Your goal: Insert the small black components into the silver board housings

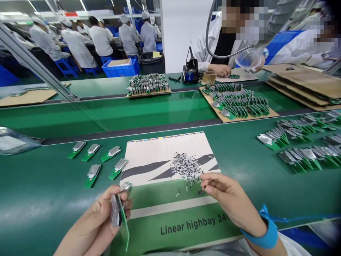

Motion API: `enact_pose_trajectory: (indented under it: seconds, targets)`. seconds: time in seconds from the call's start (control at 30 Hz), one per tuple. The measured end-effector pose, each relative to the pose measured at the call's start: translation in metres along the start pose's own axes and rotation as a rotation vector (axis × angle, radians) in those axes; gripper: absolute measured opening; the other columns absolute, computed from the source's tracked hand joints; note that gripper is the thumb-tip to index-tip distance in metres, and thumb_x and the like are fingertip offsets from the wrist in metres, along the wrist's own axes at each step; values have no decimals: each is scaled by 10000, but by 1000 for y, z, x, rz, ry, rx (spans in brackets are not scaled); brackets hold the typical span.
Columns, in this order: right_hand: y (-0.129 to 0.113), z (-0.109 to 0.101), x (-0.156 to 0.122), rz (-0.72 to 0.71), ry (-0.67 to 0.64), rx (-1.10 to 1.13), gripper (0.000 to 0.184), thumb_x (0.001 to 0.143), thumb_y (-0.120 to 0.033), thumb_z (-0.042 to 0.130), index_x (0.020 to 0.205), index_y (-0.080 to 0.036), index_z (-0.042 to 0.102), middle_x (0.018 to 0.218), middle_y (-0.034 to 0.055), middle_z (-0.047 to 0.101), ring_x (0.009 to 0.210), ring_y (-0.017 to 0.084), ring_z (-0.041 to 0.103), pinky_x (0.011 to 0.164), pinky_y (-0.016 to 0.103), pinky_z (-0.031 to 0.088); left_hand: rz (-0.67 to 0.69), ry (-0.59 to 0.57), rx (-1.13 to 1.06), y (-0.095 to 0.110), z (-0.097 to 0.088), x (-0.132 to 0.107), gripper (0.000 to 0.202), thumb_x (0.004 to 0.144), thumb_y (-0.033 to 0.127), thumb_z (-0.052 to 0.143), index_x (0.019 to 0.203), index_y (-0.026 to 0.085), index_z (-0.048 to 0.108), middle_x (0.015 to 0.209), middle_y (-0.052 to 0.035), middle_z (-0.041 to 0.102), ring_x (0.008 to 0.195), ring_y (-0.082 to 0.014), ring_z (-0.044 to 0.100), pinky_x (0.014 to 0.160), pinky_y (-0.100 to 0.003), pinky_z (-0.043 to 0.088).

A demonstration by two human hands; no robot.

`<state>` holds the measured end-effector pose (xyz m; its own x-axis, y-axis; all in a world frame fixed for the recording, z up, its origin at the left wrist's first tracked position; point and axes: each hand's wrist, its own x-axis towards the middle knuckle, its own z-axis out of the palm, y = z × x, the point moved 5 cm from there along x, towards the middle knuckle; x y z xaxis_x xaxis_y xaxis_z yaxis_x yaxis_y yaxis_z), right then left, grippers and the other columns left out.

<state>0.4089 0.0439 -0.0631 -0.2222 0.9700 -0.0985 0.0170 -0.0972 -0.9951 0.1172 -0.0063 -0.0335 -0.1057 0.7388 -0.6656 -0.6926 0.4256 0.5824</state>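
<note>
My left hand (106, 209) is closed around green circuit boards (124, 227) with silver metal-covered modules, held on edge above the printed cardboard sheet (186, 217). The silver end of a board shows just past its fingertips. Over the right side of the sheet, my right hand (222, 190) has thumb and fingers pinched together on a small dark part (204, 187), too tiny to identify. Right beside those fingertips lies a heap of tiny black and clear-white parts (186, 166), with a few strays in front. A blue band (262, 233) circles my right wrist.
Several loose circuit boards (92, 175) lie left of the sheet. Rows of boards (306, 160) fill the right side. Farther back are loaded cardboard trays (223, 119), a tape roll (209, 78) and stacked cardboard (306, 83). A co-worker's hand (221, 70) works across the bench.
</note>
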Motion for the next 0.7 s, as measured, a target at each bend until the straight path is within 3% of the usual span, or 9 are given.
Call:
enact_pose_trajectory:
  seconds: [0.1, 0.2, 0.33, 0.43, 0.57, 0.7]
  targets:
    - [-8, 3, -5, -73, -14, -33, 186, 867, -398, 622, 982, -280, 708, 836, 23, 674, 745, 157, 663, 651, 295, 634, -108, -85, -96, -20, 11, -3, 438, 425, 156, 942, 787, 253, 717, 643, 49, 633, 571, -131, 625, 514, -253, 585]
    - [-12, 5, -10, -119, -32, -86, 139, 912, -356, 568, 931, -311, 698, 864, 21, 632, 733, 149, 623, 645, 300, 624, -181, -85, -78, -35, 21, -4, 432, 460, 144, 932, 823, 222, 712, 680, 32, 657, 657, -173, 678, 571, -280, 612]
    - [-10, 8, -15, -103, -51, -129, 131, 928, -364, 545, 918, -339, 673, 884, 24, 615, 750, 163, 598, 631, 309, 599, -214, -25, 47, -51, 34, 2, 313, 566, 96, 880, 818, 134, 698, 744, -21, 698, 680, -173, 706, 590, -242, 617]
    - [-11, 7, -18, -87, -33, -118, 119, 909, -380, 577, 893, -311, 672, 866, 25, 632, 743, 170, 609, 610, 318, 598, -223, -64, 129, -60, 44, 5, 156, 716, 100, 786, 834, 127, 688, 824, -45, 716, 726, -146, 706, 603, -201, 601]
    - [-18, 9, -22, -133, -9, -101, 87, 868, -351, 643, 865, -277, 689, 866, 31, 672, 763, 176, 644, 630, 316, 616, -241, -214, 261, -69, 55, 2, 392, 686, 163, 831, 1046, 181, 675, 966, -45, 723, 865, -134, 686, 744, -189, 569]
    - [-34, 17, -26, -255, 5, -122, 38, 862, -260, 654, 847, -275, 685, 834, 21, 685, 746, 163, 655, 575, 264, 597, -129, -316, 438, -73, 59, 1, 464, 667, 266, 849, 1091, 243, 662, 861, 7, 705, 788, -97, 640, 689, -153, 509]
